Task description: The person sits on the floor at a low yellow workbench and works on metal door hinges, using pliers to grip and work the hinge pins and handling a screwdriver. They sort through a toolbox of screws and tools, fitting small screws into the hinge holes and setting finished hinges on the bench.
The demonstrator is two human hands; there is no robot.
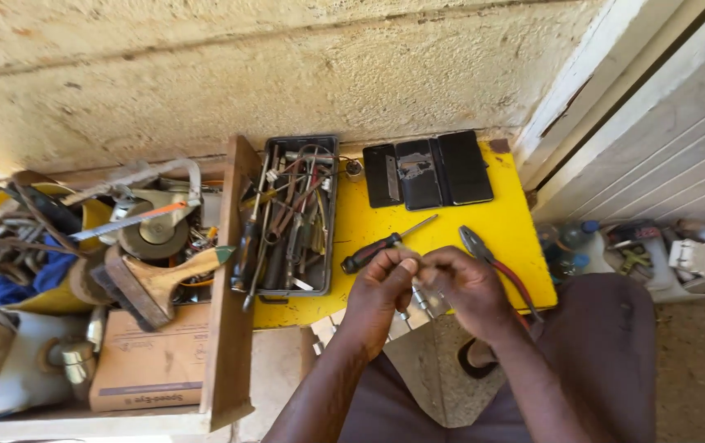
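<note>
Yellow table [492, 230], one screwdriver [385, 246], one pliers [496, 267], two hands [381, 287] [467, 287]

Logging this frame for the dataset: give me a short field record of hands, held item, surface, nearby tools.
left hand: pinching a small item, too small to identify
right hand: meets the left at that item
surface: yellow table
nearest tools: screwdriver and red-handled pliers on the table
tool tray: dark, full of hand tools, left part of table
phones: three dark slabs at the table's far edge
</note>
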